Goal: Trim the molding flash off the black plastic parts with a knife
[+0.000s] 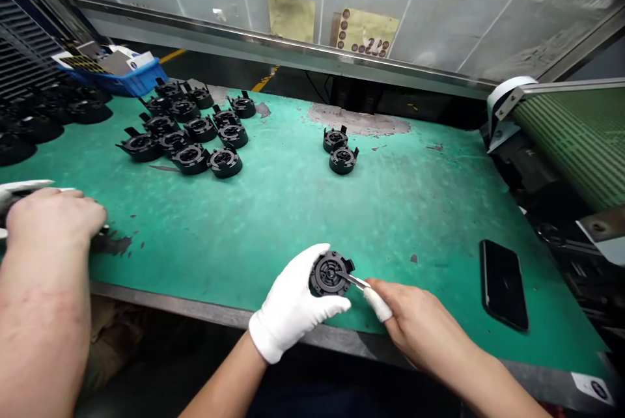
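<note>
Gloved in white, the left hand (291, 301) was raised above the near edge of the green bench (415, 209), its fingers and thumb curved around a black disc (323, 278) and gripping its rim. Close beside it, angled in from the lower right, the mostly bare right hand (413, 310) was turned knuckles up, pinching a thin metal tool (359, 282) between its fingertips; one digit was sleeved in white. The disc thus sat in the left hand's grasp, just left of the right hand, its ribbed face turned up toward the camera, with the tool's tip over or against its middle; actual contact could not be made out. Left fingers behind the disc were hidden, as was the tool's handle inside the right hand. At the left edge, another person's bare hand (56, 216) covered a dark object (15, 198) too obscured to identify, and that person's white glove (24, 185) was cut off. Farther back, several black parts (88, 112) blurred into one another.
</note>
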`<state>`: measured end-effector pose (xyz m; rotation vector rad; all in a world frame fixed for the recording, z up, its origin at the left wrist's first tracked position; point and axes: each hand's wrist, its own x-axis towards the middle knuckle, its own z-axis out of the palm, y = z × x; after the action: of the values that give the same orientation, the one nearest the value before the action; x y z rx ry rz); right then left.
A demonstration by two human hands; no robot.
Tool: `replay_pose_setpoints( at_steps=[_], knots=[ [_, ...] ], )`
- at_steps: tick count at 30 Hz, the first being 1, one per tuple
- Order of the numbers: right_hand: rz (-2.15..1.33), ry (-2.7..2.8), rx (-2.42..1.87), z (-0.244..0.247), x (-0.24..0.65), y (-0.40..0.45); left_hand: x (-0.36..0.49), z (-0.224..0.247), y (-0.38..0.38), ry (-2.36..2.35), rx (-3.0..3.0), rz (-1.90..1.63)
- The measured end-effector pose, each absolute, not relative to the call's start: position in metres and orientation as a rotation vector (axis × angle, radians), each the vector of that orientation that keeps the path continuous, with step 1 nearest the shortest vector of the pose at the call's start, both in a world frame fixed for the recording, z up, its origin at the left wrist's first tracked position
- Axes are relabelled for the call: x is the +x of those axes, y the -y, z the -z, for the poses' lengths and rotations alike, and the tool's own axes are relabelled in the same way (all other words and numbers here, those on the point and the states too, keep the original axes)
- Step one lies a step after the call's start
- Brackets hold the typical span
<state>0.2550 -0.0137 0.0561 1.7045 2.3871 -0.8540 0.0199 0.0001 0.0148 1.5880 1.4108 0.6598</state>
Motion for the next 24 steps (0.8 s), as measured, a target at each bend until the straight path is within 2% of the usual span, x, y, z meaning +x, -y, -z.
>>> replay_pose_setpoints(
  at_steps=[7, 16, 24],
  knots=[
    [0.996, -2.362, 1.777, -0.055, 0.265, 0.029, 0.024, -0.011, 0.005, -1.438, 1.563, -0.721],
    [0.912, -2.349, 1.877, -0.041, 0.250, 0.044, 0.039, -0.006, 0.017, -1.489, 1.493, -0.844],
    [1.233, -2.321, 1.965, -0.047, 0.246, 0.052, 0.042, -0.007, 0.020, -1.535, 1.524, -0.871]
  ],
)
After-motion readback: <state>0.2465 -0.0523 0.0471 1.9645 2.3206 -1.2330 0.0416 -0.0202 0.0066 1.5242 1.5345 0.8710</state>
